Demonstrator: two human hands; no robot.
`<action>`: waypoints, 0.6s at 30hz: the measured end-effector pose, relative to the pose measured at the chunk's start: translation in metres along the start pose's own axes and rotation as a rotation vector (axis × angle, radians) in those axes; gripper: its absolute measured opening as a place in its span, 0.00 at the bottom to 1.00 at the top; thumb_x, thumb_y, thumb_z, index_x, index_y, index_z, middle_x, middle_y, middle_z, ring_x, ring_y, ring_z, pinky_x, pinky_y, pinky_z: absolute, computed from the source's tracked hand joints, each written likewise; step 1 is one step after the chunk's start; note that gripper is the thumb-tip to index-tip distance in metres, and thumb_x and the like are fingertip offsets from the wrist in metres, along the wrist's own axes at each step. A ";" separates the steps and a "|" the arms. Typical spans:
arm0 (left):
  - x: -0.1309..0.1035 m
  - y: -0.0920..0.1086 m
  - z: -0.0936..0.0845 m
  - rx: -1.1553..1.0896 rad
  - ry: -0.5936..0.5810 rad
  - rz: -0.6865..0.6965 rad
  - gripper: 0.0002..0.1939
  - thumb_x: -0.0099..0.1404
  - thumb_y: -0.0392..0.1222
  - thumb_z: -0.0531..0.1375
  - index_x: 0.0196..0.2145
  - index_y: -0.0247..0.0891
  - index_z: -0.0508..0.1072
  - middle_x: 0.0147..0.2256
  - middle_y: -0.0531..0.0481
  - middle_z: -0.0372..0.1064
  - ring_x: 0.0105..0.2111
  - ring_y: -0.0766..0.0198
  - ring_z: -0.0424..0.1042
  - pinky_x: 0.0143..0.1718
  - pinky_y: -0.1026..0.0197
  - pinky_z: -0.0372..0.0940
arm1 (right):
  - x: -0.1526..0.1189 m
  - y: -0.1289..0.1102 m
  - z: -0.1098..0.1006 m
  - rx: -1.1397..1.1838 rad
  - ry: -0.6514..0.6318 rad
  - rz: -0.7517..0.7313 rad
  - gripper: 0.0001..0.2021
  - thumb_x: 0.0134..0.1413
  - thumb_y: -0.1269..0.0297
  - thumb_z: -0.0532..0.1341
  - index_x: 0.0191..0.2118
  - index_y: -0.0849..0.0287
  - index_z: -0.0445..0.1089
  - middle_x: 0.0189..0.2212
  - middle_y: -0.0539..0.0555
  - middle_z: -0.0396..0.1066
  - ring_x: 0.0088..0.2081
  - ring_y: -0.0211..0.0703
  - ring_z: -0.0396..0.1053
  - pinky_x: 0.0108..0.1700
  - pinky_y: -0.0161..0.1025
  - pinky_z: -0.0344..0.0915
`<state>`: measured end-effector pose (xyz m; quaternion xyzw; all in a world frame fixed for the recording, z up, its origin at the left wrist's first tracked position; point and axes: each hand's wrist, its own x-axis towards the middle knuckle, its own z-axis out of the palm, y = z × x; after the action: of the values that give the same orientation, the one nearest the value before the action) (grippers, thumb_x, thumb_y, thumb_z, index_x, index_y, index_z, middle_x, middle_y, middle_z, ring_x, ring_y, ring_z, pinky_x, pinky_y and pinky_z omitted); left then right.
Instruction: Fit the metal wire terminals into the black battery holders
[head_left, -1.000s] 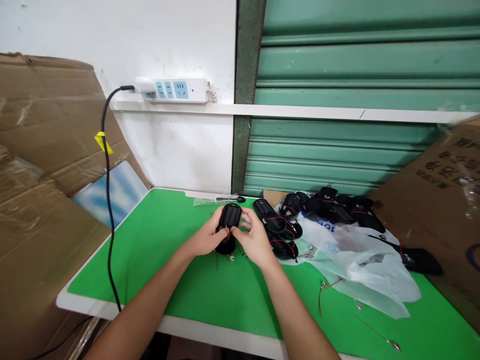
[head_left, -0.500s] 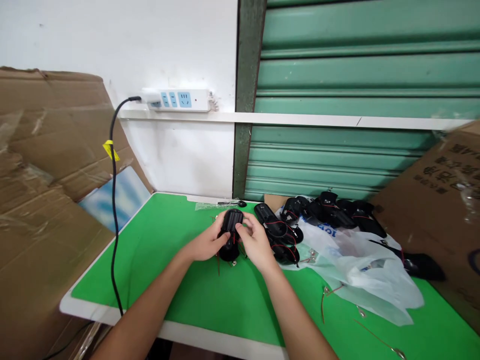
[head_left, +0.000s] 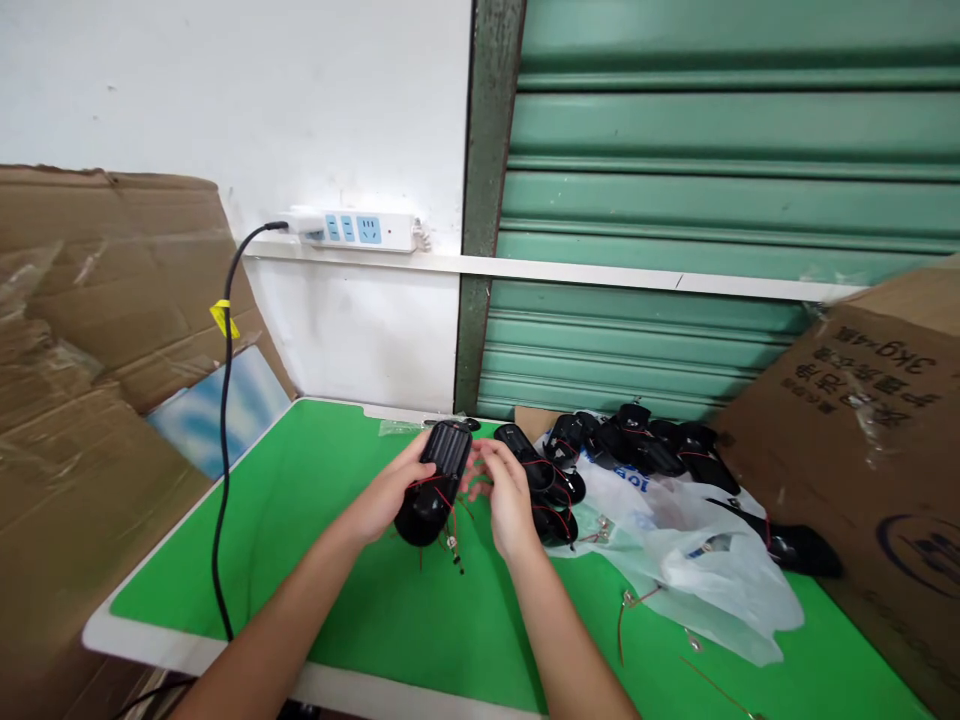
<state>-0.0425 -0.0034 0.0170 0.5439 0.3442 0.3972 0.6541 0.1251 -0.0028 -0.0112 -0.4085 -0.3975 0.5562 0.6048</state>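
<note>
My left hand (head_left: 395, 488) grips a black plastic housing (head_left: 429, 510) by its left side, thumb across the top. The housing has a ribbed, slotted section like a battery compartment at its far end, a glossy rounded near end and a thin red wire across it. Small metal contacts on wires (head_left: 451, 543) dangle at its right. Close to the housing's right edge is my right hand (head_left: 507, 492), fingers loosely bent and apart; whether its fingertips touch the housing or wires I cannot tell. Similar black housings (head_left: 553, 525) with red wires lie just right of it.
More black housings (head_left: 637, 440) are piled on a white plastic bag (head_left: 720, 590) at the right. Loose wired contacts (head_left: 627, 600) lie on the green tabletop (head_left: 420, 640). Cardboard stands at both sides. A black cable (head_left: 225, 430) hangs from the power strip (head_left: 367, 230) at the left.
The housing has turned so more of its length and glossy end show, and it sits slightly left. My right hand has come off its front face to its right side. The camera view has shifted.
</note>
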 end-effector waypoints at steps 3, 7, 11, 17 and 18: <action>-0.006 0.003 0.001 -0.075 0.011 -0.008 0.36 0.60 0.46 0.56 0.66 0.40 0.57 0.55 0.40 0.73 0.45 0.46 0.76 0.42 0.49 0.72 | 0.000 0.002 -0.001 -0.011 0.004 0.007 0.12 0.46 0.57 0.66 0.37 0.55 0.71 0.26 0.47 0.67 0.23 0.39 0.66 0.21 0.34 0.59; -0.013 -0.001 -0.003 -0.103 0.086 0.021 0.38 0.55 0.42 0.54 0.65 0.38 0.57 0.54 0.41 0.73 0.48 0.48 0.75 0.46 0.50 0.69 | 0.001 0.006 0.000 -0.073 -0.017 -0.004 0.12 0.44 0.60 0.64 0.38 0.55 0.71 0.27 0.46 0.65 0.23 0.37 0.64 0.20 0.33 0.58; -0.034 -0.003 -0.001 -0.152 0.186 -0.013 0.42 0.49 0.36 0.55 0.64 0.35 0.58 0.51 0.42 0.74 0.49 0.50 0.73 0.50 0.53 0.66 | 0.001 0.008 0.002 -0.098 -0.051 -0.006 0.14 0.43 0.60 0.63 0.39 0.56 0.69 0.27 0.45 0.66 0.23 0.35 0.65 0.19 0.30 0.58; -0.073 -0.012 0.009 -0.148 0.228 -0.019 0.41 0.55 0.36 0.59 0.67 0.40 0.56 0.61 0.43 0.66 0.60 0.48 0.65 0.62 0.51 0.57 | 0.001 0.010 0.005 -0.118 -0.065 0.020 0.14 0.42 0.61 0.63 0.39 0.56 0.69 0.26 0.45 0.67 0.22 0.35 0.65 0.18 0.29 0.56; -0.077 -0.013 0.010 -0.125 0.233 -0.003 0.41 0.57 0.38 0.61 0.68 0.41 0.55 0.64 0.43 0.63 0.63 0.48 0.61 0.65 0.50 0.53 | 0.000 0.010 0.005 -0.127 -0.064 0.028 0.15 0.41 0.61 0.62 0.39 0.56 0.69 0.26 0.45 0.67 0.22 0.35 0.65 0.18 0.29 0.56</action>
<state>-0.0662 -0.0783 0.0073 0.4518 0.3932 0.4774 0.6430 0.1169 -0.0020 -0.0186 -0.4338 -0.4453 0.5510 0.5567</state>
